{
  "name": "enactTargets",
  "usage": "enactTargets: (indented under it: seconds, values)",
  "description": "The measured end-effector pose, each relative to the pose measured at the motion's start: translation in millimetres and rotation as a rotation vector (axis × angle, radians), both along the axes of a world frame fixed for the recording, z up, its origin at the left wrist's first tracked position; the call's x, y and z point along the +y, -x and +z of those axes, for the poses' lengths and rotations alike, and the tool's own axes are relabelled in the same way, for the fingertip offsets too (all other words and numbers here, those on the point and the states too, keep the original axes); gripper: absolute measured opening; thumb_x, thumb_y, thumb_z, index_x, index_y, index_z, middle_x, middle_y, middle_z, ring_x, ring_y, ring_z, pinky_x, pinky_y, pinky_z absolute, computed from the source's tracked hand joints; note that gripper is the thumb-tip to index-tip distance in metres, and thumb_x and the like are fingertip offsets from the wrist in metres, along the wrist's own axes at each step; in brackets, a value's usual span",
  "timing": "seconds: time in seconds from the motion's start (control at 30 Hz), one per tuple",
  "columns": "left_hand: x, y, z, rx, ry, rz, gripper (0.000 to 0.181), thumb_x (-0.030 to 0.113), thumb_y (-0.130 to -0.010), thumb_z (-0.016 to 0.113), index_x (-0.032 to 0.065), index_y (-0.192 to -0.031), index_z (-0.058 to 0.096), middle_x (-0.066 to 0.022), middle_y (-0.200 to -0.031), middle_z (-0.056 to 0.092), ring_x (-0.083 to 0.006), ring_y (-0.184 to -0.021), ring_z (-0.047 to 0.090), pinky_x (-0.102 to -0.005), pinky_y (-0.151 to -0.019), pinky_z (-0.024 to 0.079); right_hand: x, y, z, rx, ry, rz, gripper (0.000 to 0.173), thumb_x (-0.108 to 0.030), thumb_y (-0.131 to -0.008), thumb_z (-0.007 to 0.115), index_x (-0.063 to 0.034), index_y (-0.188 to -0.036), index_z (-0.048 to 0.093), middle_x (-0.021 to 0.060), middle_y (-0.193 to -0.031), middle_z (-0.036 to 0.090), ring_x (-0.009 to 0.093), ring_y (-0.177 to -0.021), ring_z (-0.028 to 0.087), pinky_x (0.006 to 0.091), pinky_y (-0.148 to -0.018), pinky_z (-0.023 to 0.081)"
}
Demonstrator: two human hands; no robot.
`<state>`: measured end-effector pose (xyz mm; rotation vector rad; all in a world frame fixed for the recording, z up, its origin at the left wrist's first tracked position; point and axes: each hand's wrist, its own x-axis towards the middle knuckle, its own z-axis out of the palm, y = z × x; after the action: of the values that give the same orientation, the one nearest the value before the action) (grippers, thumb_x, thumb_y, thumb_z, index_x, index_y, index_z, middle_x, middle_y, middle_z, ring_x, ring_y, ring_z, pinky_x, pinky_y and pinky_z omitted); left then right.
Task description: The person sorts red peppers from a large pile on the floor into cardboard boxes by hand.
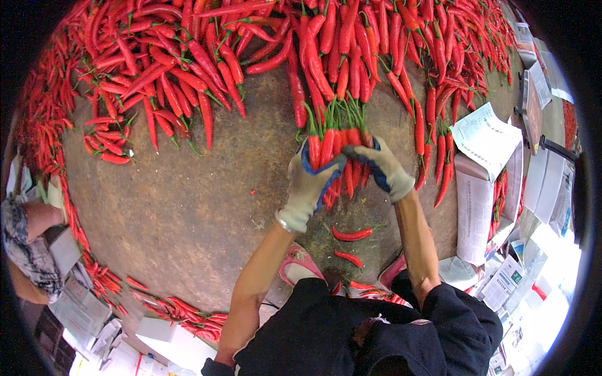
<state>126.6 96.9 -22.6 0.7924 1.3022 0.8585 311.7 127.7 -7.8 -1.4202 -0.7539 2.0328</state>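
A bunch of red chili peppers (328, 145), green stems pointing away from me, lies between my two gloved hands. My left hand (312, 176), in a pale work glove with blue palm coating, wraps the left side and front of the bunch. On its right side, my right hand (382, 164) in a matching glove grips the peppers near their stems. The hands almost touch over the bunch. Beyond them a large pile of red chilies (348, 28) spreads over the brown floor (188, 211). Two loose chilies, one straight (352, 233) and one smaller (349, 257), lie below my hands.
A box lined with printed paper (474, 211) holds chilies at the right. Chilies border the floor at the left. Another person's arm (42, 221) shows at the far left. A white box (174, 338) stands lower left, and pink shoes (299, 265) are near me.
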Motion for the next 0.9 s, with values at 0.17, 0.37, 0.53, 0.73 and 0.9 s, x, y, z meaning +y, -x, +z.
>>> enactTargets:
  seconds: [0.17, 0.37, 0.53, 0.73, 0.9]
  values:
    - [-28.5, 22.2, 16.0, -0.165, 0.133, -0.025, 0.042, 0.017, -0.072, 0.079, 0.0031, -0.107, 0.061, -0.0058, -0.089, 0.069, -0.0128, -0.078, 0.064, -0.0305, -0.07, 0.052, -46.7, 13.5, 4.2, -0.032, -0.021, -0.035, 0.03, -0.008, -0.081, 0.067, 0.001, -0.109, 0.062, 0.0005, -0.099, 0.065, 0.009, -0.088, 0.058, 0.0247, -0.081, 0.047]
    - [-28.5, 25.1, 25.4, -0.062, -0.177, 0.025, 0.048, 0.015, -0.067, 0.08, 0.0035, -0.111, 0.061, -0.0089, -0.097, 0.068, -0.0214, -0.088, 0.064, -0.035, -0.079, 0.051, -49.2, 28.3, 26.3, -0.104, -0.309, -0.084, 0.051, -0.019, -0.071, 0.079, 0.0021, -0.113, 0.057, 0.005, -0.109, 0.062, 0.014, -0.097, 0.058, 0.0302, -0.088, 0.046]
    - [6.7, 39.7, 26.3, 0.178, -0.741, -0.155, 0.056, 0.025, -0.064, 0.081, 0.0053, -0.113, 0.062, -0.0112, -0.111, 0.066, -0.034, -0.103, 0.06, -0.0442, -0.092, 0.046, -27.0, 19.4, 28.4, -0.521, -1.038, 0.128, 0.056, -0.028, -0.067, 0.083, 0.0013, -0.109, 0.06, 0.0115, -0.109, 0.062, 0.024, -0.101, 0.06, 0.0365, -0.091, 0.046]
    - [9.9, 43.0, -5.7, 0.314, -0.91, -0.281, 0.054, 0.026, -0.067, 0.077, 0.0058, -0.114, 0.062, -0.0109, -0.114, 0.065, -0.035, -0.107, 0.06, -0.0462, -0.093, 0.046, -38.2, 10.6, -31.9, -0.388, -0.941, 0.043, 0.061, -0.031, -0.063, 0.078, -0.0014, -0.112, 0.058, 0.0178, -0.109, 0.061, 0.038, -0.099, 0.059, 0.0426, -0.086, 0.047]
    - [18.9, 50.3, 4.3, 0.325, -0.93, -0.319, 0.052, 0.024, -0.067, 0.076, 0.0053, -0.113, 0.062, -0.0126, -0.113, 0.064, -0.0363, -0.104, 0.06, -0.0472, -0.091, 0.047, -33.3, 24.3, -17.4, -0.389, -0.906, 0.083, 0.057, -0.024, -0.068, 0.075, 0.0007, -0.116, 0.055, 0.019, -0.111, 0.059, 0.037, -0.102, 0.058, 0.0411, -0.089, 0.046]
